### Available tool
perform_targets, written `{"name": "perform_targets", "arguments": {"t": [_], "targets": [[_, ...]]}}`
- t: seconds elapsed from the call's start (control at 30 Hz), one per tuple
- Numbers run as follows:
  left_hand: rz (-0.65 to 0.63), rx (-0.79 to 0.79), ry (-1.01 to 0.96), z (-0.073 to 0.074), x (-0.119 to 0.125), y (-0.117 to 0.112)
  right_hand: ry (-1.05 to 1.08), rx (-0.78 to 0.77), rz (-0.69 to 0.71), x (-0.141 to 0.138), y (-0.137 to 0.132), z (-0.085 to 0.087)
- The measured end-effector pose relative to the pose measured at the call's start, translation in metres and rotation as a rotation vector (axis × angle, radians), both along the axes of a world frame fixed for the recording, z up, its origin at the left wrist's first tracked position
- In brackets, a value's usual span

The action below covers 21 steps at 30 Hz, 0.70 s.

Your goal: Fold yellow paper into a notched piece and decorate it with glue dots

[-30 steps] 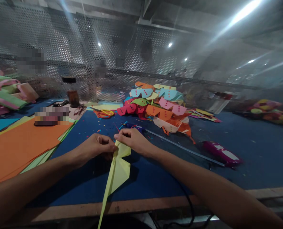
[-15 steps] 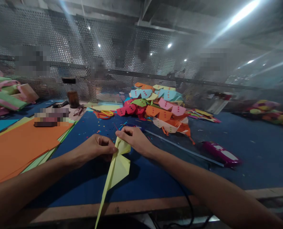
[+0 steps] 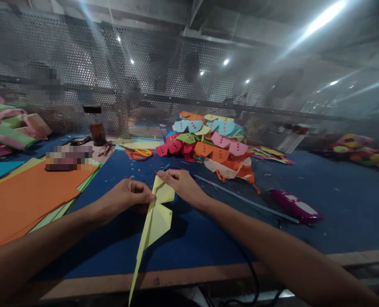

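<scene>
A folded yellow paper piece (image 3: pixel 154 221) hangs from my hands over the blue table (image 3: pixel 336 213), its long pointed tail reaching past the front edge. My left hand (image 3: pixel 125 198) pinches the paper's left side with thumb and fingers closed. My right hand (image 3: pixel 181 185) grips the paper's top flap from the right, fingers curled over it. Both hands meet at the paper's upper end.
A pile of folded coloured paper shapes (image 3: pixel 215 145) lies behind my hands. Orange sheets (image 3: pixel 26 196) are stacked at left. Orange-handled scissors (image 3: pixel 140 152), a long ruler (image 3: pixel 247 199), a purple tool (image 3: pixel 296 205) and a dark jar (image 3: pixel 97 130) are on the table. Perforated metal screen behind.
The top flap of the yellow paper has been lifted and opened out a little. My right hand has shifted slightly up and away; the left hand barely moved.
</scene>
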State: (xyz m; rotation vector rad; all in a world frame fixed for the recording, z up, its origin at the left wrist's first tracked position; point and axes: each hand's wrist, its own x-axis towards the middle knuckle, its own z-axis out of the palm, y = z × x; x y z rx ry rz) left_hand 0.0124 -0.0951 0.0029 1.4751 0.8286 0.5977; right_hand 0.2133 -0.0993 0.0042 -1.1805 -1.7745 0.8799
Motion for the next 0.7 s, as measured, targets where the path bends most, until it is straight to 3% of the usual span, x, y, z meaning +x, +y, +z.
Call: {"name": "perform_targets", "arguments": {"t": [0.57,0.7], "targets": [[0.019,0.013,-0.004,-0.0008,-0.0003,0.0001,0.0,0.006,-0.079,0.0002,-0.001,0.0033],[0.022,0.006,0.015,-0.0034,-0.0003,0.0016,-0.015,-0.04,-0.006,-0.0011,-0.0049,0.0057]]}}
